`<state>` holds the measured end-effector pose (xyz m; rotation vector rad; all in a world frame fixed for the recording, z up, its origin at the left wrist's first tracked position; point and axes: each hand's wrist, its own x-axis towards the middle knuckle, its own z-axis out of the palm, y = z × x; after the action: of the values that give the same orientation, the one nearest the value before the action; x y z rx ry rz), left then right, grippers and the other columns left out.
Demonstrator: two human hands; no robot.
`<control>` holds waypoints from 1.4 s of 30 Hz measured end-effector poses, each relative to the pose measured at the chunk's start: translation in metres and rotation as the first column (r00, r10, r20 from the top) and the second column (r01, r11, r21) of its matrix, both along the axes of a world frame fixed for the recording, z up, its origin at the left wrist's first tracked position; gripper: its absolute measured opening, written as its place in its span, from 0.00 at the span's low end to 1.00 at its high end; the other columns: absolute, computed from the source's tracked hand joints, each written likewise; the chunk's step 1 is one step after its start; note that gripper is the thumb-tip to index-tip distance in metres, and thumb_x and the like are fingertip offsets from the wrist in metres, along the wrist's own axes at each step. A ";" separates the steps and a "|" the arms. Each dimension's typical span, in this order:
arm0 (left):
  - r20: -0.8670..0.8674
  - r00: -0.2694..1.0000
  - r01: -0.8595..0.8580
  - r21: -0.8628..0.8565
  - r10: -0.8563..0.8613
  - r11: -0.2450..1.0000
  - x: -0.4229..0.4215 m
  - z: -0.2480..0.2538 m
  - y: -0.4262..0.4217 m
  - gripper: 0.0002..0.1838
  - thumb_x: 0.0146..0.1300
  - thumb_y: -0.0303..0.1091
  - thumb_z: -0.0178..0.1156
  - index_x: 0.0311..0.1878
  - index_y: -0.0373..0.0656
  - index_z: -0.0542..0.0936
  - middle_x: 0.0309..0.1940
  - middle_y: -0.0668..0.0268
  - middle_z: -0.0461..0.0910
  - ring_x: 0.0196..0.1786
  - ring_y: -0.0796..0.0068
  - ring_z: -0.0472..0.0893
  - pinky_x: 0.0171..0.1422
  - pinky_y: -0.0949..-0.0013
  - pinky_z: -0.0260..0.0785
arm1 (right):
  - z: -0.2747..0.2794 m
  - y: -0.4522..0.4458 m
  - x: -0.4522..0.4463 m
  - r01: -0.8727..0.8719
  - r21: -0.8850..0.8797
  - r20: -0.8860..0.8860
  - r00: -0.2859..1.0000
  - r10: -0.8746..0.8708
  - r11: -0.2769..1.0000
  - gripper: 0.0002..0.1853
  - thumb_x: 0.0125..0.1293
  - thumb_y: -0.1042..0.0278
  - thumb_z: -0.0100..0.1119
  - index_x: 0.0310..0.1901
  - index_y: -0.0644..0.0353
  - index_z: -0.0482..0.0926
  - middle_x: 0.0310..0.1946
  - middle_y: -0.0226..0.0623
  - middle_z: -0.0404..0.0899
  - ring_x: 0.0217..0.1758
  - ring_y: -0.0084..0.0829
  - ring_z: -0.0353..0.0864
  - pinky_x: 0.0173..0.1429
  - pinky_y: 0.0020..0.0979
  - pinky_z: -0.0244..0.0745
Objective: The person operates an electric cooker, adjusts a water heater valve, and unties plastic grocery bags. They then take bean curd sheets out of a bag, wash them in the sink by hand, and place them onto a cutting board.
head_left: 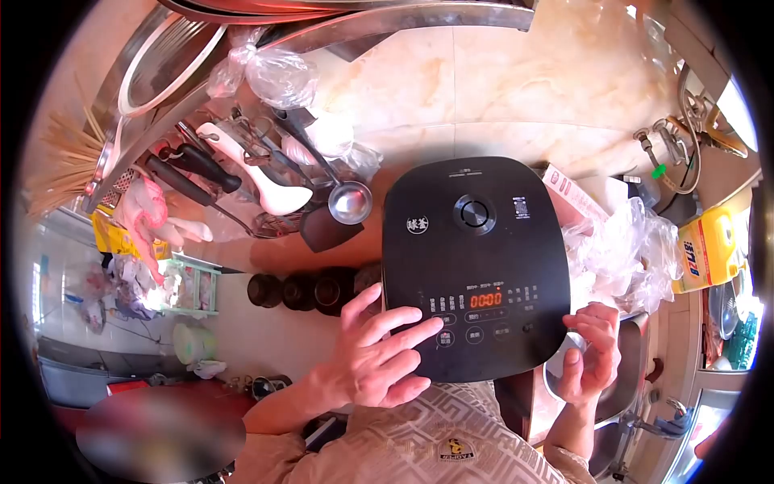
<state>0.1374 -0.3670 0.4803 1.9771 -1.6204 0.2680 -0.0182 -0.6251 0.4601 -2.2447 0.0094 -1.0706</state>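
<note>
Tiled wall (454, 81) at 12 o'clock; cooker (476, 262) is closed, time apparently unset; fingers are spread on left hand (379, 355) at 8, half-curled on right hand (592, 355) at 4.

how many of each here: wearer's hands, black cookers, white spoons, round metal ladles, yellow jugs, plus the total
Hands (left hand, right hand): 2
Black cooker: 1
White spoon: 1
Metal ladle: 1
Yellow jug: 1
Total: 6

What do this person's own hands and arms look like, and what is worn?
The left hand and right hand are bare, with nothing visibly worn on them. The forearms are uncovered too. The shirt has pale geometric lines and a small emblem.
</note>
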 end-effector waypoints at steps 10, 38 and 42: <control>-0.018 1.000 0.022 0.088 -0.020 0.996 -0.004 0.005 -0.006 0.22 0.59 0.47 0.59 0.14 0.47 0.67 0.47 0.64 0.83 0.53 0.64 0.76 0.71 0.40 0.47 | -0.007 -0.001 0.008 -0.008 0.089 0.008 1.000 0.007 0.996 0.13 0.62 0.66 0.55 0.42 0.68 0.75 0.32 0.44 0.80 0.36 0.40 0.73 0.42 0.38 0.70; 0.086 0.994 -0.077 0.103 0.069 0.992 -0.017 -0.024 -0.002 0.48 0.46 0.63 0.69 0.65 0.42 0.67 0.64 0.58 0.70 0.68 0.51 0.64 0.73 0.38 0.40 | -0.061 0.016 -0.037 0.063 0.170 -0.306 0.952 -0.008 0.983 0.72 0.35 0.36 0.79 0.72 0.69 0.41 0.69 0.58 0.46 0.71 0.54 0.53 0.70 0.51 0.55; 0.103 0.991 -0.087 0.054 0.082 0.995 -0.018 -0.035 -0.001 0.54 0.45 0.64 0.69 0.70 0.43 0.61 0.67 0.58 0.67 0.71 0.49 0.60 0.74 0.35 0.36 | -0.084 0.055 -0.032 0.191 0.078 -0.405 0.903 -0.144 0.979 0.79 0.32 0.39 0.81 0.71 0.73 0.31 0.71 0.62 0.36 0.73 0.56 0.43 0.73 0.53 0.48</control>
<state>0.1198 -0.3680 0.4455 2.1099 -1.6250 0.3620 -0.0501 -0.5700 0.3757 -2.3473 0.4336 -0.6578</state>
